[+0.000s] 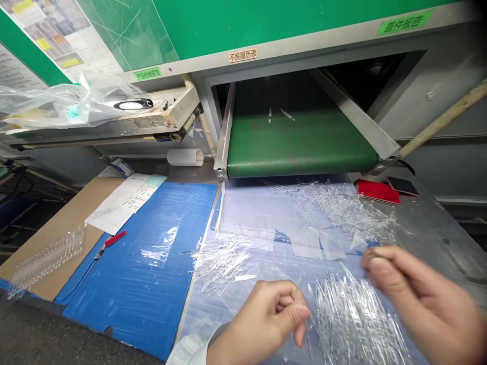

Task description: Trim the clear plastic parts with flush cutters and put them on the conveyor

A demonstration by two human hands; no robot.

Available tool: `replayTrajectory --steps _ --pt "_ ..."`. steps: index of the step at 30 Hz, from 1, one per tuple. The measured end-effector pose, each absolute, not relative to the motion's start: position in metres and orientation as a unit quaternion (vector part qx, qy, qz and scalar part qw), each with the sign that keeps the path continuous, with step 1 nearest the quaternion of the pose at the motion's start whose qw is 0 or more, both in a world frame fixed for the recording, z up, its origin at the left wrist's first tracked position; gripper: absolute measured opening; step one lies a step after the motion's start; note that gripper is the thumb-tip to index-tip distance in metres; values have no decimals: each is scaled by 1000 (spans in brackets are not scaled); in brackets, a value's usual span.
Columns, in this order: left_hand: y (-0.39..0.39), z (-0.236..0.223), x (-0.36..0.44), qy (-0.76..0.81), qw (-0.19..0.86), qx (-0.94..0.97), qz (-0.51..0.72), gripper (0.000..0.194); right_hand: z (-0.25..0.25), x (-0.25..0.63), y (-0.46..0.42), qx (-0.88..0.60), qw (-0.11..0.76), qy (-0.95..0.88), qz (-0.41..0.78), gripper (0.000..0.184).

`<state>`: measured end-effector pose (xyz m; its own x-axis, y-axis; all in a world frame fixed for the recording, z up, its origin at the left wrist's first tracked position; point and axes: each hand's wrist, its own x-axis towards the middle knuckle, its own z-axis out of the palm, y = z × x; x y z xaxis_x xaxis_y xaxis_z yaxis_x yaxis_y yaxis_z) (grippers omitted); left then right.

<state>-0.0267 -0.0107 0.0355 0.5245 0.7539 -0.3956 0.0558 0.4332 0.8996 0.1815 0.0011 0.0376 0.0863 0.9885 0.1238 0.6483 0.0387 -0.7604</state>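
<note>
My left hand point(262, 324) hovers at the bottom centre with its fingers curled together, beside a heap of thin transparent plastic rods point(353, 319). My right hand point(418, 289) is blurred, its fingertips pinched together above that heap, next to a small blue piece point(373, 244). I cannot tell whether either hand holds a thin rod. A smaller bunch of rods point(220, 261) lies left of the heap, and a wider spread point(338, 208) lies further back on a transparent plastic sheet point(243, 304).
Behind the rods, a green conveyor belt point(300, 142) carries two transparent pieces. On the left are a blue board point(129, 289), a printed paper point(122, 203) and cardboard point(45, 258) with a transparent moulded strip point(47, 258). A red pouch point(376, 191) lies back right.
</note>
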Motion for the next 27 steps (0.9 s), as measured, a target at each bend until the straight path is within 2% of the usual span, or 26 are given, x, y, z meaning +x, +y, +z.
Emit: replayTrajectory --steps 4,7,9,10,12,14,21,24,27 --pt "-9 31 -25 391 762 456 243 12 30 160 -1 -576 256 -683 370 22" --pt "-6 29 -34 417 720 512 211 13 23 151 12 -615 254 -649 370 24" --pt "-2 23 -50 505 592 607 162 18 18 155 36 -658 235 -647 304 27" --pt "1 19 -60 561 495 654 114 20 15 158 52 -671 200 -664 264 29" --pt "9 10 -83 661 292 691 -17 23 4 161 90 -663 74 -724 176 29" --pt "16 2 -104 713 195 667 -97 23 -11 156 131 -647 15 -750 135 23" --pt "15 -9 -136 730 155 653 -131 22 -61 120 231 -621 -69 -779 54 29" --pt "12 -11 -132 713 184 673 -72 25 -67 121 247 -597 -93 -795 47 24" --pt "18 -10 -115 680 258 685 30 24 -64 128 248 -574 -93 -813 39 22"
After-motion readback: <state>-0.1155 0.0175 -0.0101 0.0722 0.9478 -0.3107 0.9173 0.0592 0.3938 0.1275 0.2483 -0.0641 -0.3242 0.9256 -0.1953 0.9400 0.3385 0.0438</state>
